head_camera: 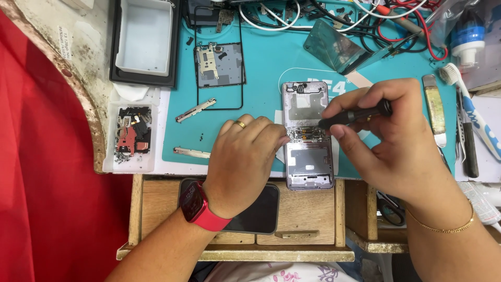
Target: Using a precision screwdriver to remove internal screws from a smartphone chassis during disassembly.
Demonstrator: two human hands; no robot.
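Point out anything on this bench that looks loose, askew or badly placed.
A dark phone lies on the wooden drawer ledge, partly under the left hand, near the front edge. Tiny black screws sit loose on the teal mat instead of in the parts tray. The cables at the top are tangled.

Worn wooden workbench [313, 209] with open drawer, teal work mat [261, 68], red cloth [47, 172] at left, bright even light

Bright even overhead light, sharp focus (soft shadows).
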